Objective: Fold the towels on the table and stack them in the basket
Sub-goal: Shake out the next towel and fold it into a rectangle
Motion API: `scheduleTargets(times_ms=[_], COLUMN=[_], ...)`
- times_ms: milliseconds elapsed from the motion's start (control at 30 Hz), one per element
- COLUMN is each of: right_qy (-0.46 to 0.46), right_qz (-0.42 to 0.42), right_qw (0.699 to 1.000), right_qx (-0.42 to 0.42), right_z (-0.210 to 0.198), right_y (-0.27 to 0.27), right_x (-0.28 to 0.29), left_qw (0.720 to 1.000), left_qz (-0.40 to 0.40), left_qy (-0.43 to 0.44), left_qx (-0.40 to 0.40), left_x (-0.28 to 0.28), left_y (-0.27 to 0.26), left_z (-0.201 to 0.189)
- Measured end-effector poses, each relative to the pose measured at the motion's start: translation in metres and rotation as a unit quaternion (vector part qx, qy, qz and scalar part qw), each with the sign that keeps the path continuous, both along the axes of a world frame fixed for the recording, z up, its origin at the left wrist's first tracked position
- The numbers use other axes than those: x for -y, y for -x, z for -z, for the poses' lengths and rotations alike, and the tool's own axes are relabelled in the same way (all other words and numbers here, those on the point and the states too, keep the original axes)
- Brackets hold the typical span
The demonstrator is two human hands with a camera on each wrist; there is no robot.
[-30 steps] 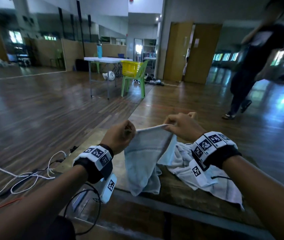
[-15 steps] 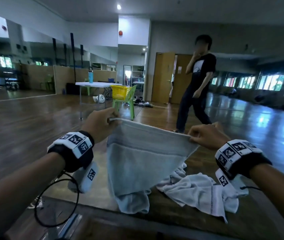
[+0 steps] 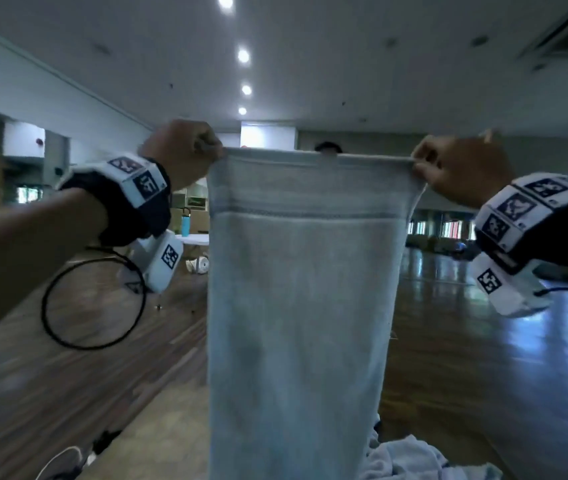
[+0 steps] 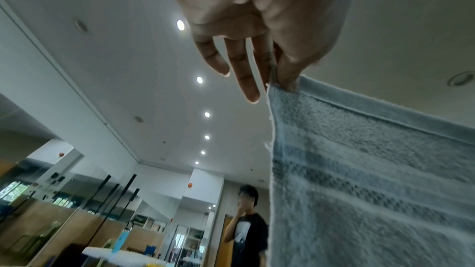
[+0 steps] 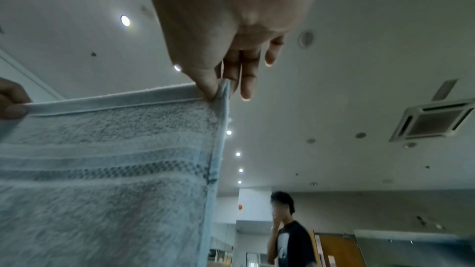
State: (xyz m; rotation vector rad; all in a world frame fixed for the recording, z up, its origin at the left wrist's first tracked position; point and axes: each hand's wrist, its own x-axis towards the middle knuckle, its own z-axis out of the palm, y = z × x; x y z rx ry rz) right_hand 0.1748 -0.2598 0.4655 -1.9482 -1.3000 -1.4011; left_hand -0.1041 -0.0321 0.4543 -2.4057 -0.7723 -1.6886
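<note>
Both top corners pinched, so blue towel hanging long-axis straight down over the table, short top edge stretched level between left hand and right hand, equally near, thumb-and-fingertip grip each, white towel heaped below.

Black wristbands carry white marker-printed blocks and a looping black cable.

I note the towel is pale blue terry cloth, rough looped pile, matt, with a flat woven band near the hem. The floor is glossy wood plank, reflecting window light. Ceiling is matt, smooth.
</note>
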Motion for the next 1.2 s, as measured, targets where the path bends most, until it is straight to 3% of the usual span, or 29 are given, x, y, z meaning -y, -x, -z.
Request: scheduleTargets(times_ms=[200, 433, 733, 1067, 1200], right_qy=[-0.043, -0.028, 0.046, 0.035, 0.067], right_qz=[0.026, -0.006, -0.010, 0.002, -0.014], right_qw=[0.999, 0.999, 0.992, 0.994, 0.994], right_qx=[0.021, -0.020, -0.116, -0.099, -0.086], right_z=[-0.060, -0.055, 0.023, 0.104, 0.158], right_y=[0.007, -0.005, -0.062, -0.101, -0.112], right_x=[0.021, 0.003, -0.070, -0.121, -0.128], left_qw=[0.999, 0.998, 0.990, 0.990, 0.987], left_qz=[-0.023, -0.029, -0.066, -0.060, -0.025], left_qy=[-0.045, -0.052, -0.007, 0.044, 0.064], left_qx=[0.003, -0.017, -0.123, -0.118, -0.142], left_x=[0.015, 0.000, -0.069, -0.113, -0.129], left_y=[0.011, -0.002, -0.053, -0.100, -0.108], left_z=[-0.064, -0.066, 0.021, 0.105, 0.157])
